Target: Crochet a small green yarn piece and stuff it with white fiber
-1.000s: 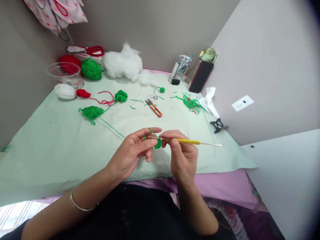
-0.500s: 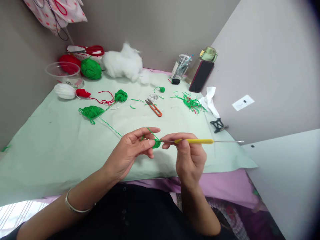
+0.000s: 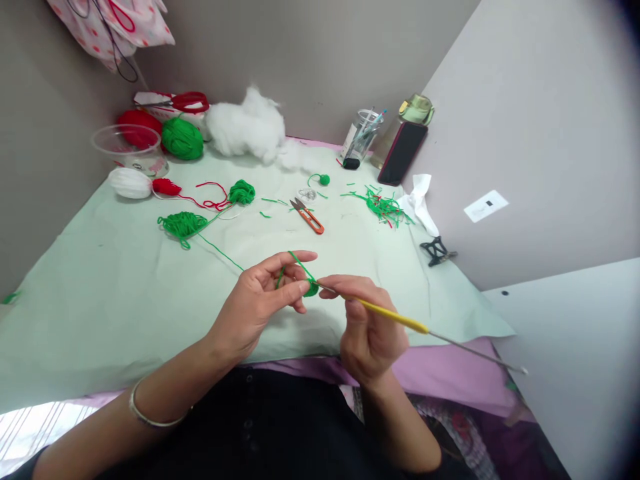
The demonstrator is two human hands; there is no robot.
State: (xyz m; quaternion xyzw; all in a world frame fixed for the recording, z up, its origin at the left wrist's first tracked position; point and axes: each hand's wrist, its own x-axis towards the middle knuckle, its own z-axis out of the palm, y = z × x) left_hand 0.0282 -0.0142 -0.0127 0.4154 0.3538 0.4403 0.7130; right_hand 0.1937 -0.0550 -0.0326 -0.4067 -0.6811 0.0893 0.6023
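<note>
Between the thumb and fingers of my left hand is a small green crochet piece, partly hidden by the thumb. Green yarn runs over the raised index finger down to the piece. My right hand grips a crochet hook by its yellow handle; its left tip meets the crochet piece, and its other metal end points down to the right. From my left hand a strand leads back to a loose green yarn bundle on the cloth.
Orange thread snips lie beyond my hands, near a small green ball. Yarn scraps are heaped at right. White stuffing, a green yarn ball, a clear tub and a phone stand along the back.
The hook has tilted, its right end swinging downward from nearly level. My right hand has shifted slightly left and down; my left hand has barely moved.
</note>
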